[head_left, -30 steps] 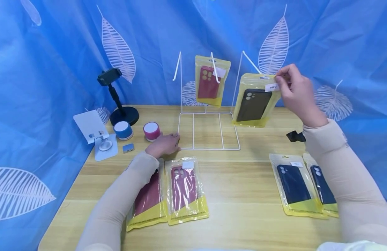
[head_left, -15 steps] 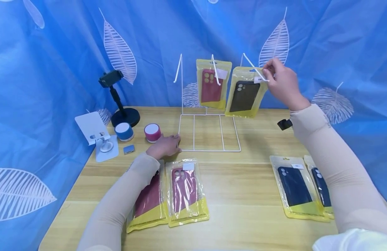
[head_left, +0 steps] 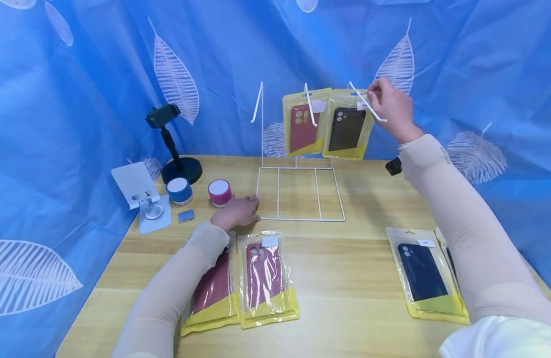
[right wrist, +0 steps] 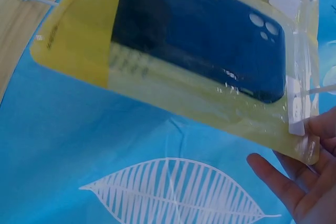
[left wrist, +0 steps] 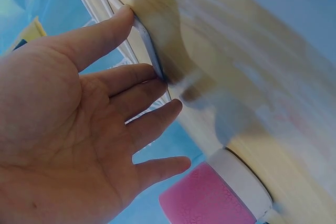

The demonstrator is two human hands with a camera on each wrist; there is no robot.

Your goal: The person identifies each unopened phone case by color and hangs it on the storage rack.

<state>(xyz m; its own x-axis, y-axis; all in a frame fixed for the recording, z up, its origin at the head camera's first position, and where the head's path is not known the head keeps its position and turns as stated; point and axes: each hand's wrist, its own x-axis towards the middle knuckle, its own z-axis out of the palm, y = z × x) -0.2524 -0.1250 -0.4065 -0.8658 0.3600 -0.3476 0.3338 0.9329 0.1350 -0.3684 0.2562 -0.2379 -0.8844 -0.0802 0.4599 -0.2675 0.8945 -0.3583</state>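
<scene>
My right hand [head_left: 390,107] pinches the top corner of a clear-and-yellow bag holding a black phone case [head_left: 347,129]. The right prong of a white wire display rack [head_left: 302,220] crosses in front of this bag, near its hang hole. In the right wrist view, thumb and fingertips grip the bag corner beside a white label [right wrist: 296,106]. A bagged red phone case [head_left: 303,128] hangs on the middle prong, right beside the black one. My left hand [head_left: 237,211] rests at the rack base's front left corner, thumb and fingertips touching the wire [left wrist: 148,45], fingers spread.
Two bagged red cases [head_left: 263,273] lie at front left, one partly under my left sleeve. Bagged dark cases [head_left: 422,272] lie at right under my right arm. A pink round speaker [head_left: 219,194], blue speaker [head_left: 180,191], white stand [head_left: 138,186] and black phone holder [head_left: 181,170] stand at left.
My right hand has moved left and farther back with the bagged black case, bringing it along the right prong beside the red one. My left hand stays at the rack corner.
</scene>
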